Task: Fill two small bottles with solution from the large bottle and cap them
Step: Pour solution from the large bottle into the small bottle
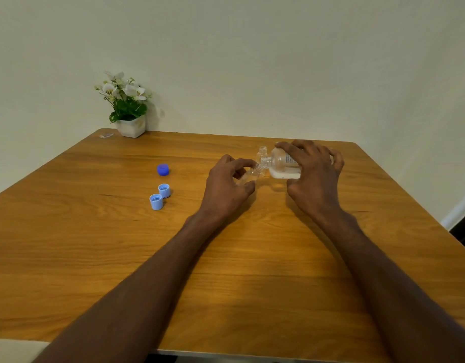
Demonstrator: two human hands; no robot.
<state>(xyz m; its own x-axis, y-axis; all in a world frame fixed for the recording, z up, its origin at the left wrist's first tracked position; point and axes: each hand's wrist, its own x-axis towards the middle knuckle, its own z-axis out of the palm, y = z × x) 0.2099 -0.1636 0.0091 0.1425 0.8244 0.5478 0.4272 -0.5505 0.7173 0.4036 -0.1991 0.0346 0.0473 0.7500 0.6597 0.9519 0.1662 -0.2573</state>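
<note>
Pouring from the tipped large bottle, gripped by the right hand, into a tilted small bottle pinched by left hand fingers above the table, likely the first fill; next, hold mouths aligned.

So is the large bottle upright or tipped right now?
Tipped. The large bottle lies nearly sideways in the right hand, its neck pointing left at the mouth of the small bottle the left hand holds.
</note>
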